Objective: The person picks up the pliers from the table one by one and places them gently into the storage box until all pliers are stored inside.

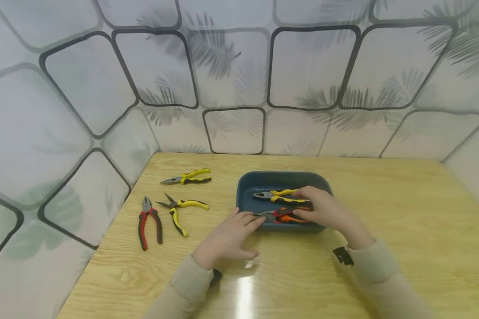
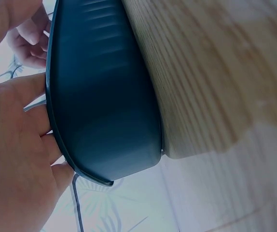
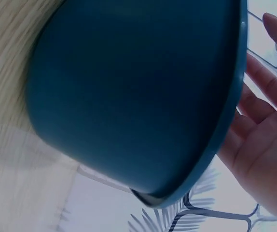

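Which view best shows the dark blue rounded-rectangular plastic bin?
Head: it looks down on the dark blue rounded-rectangular plastic bin, catching the interior and most of the rim. Both wrist views show only outer wall and some rim.

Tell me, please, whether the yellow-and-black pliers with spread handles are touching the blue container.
Apart: the head view shows a strip of bare wood between the spread pliers and the left side of the blue container.

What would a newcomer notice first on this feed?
The eye lands first on the blue tray, below centre in the head view, holding pliers, with the left hand and right hand at its rim. To its left lie two yellow-and-black pliers and one red-and-black pair.
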Demonstrator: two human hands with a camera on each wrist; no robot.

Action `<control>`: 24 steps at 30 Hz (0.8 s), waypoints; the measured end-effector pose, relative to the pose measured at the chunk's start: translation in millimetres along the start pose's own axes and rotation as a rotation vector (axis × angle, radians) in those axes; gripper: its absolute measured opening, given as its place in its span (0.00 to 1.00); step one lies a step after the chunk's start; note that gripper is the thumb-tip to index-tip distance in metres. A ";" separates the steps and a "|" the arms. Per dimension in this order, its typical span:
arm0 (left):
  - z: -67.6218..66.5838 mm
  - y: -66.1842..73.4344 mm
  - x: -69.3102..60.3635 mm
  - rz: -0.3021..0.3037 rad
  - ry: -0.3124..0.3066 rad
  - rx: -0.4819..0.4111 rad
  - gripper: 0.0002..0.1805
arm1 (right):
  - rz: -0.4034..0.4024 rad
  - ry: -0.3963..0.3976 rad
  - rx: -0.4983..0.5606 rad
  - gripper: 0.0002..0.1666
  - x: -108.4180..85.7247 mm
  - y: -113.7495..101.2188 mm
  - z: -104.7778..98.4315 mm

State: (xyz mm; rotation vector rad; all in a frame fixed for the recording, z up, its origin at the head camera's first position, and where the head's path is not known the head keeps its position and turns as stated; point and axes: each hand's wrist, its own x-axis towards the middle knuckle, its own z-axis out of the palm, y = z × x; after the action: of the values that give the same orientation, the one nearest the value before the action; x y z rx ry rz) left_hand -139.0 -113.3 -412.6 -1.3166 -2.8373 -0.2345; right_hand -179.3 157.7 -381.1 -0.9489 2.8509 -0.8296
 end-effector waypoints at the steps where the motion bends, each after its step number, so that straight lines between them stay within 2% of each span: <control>1: -0.4 -0.1 0.2 0.000 -0.002 0.002 0.43 | -0.008 0.020 -0.005 0.25 -1.2 -0.7 0.5; 5: -1.8 0.1 0.4 -0.005 -0.014 0.002 0.43 | -0.013 0.072 -0.024 0.24 -5.2 -4.1 1.9; 11: -1.8 0.8 -0.4 -0.005 -0.010 0.000 0.42 | -0.026 0.105 -0.042 0.23 -8.7 -7.4 2.4; 24: -1.0 0.7 -0.9 0.004 0.008 0.012 0.43 | -0.022 0.138 -0.026 0.19 -12.9 -6.5 4.5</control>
State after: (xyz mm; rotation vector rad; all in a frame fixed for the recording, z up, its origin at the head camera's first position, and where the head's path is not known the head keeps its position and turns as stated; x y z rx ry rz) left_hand -138.0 -113.7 -411.5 -1.3162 -2.8242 -0.2220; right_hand -164.3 158.4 -383.5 -0.9642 2.9794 -0.8956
